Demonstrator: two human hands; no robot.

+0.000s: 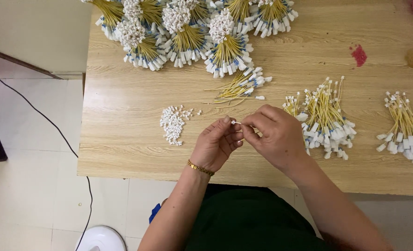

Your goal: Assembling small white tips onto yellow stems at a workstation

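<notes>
Head view: left hand (217, 143) and right hand (275, 135) meet above the table (122, 139), fingers pinching a small white connector (235, 122) on a thin yellow wire, held close for fine work; loose white connectors (172, 123) lie just left, finished wire bundles (325, 118) right.

Both forearms are raised from the lower edge of the view and angled inward, so that the hands are brought together. The left hand (217, 145) is held palm toward the right, its fingers curled and thumb and forefinger pinched. The right hand (275, 135) is turned back upward, fingertips pressed against the left's.
</notes>
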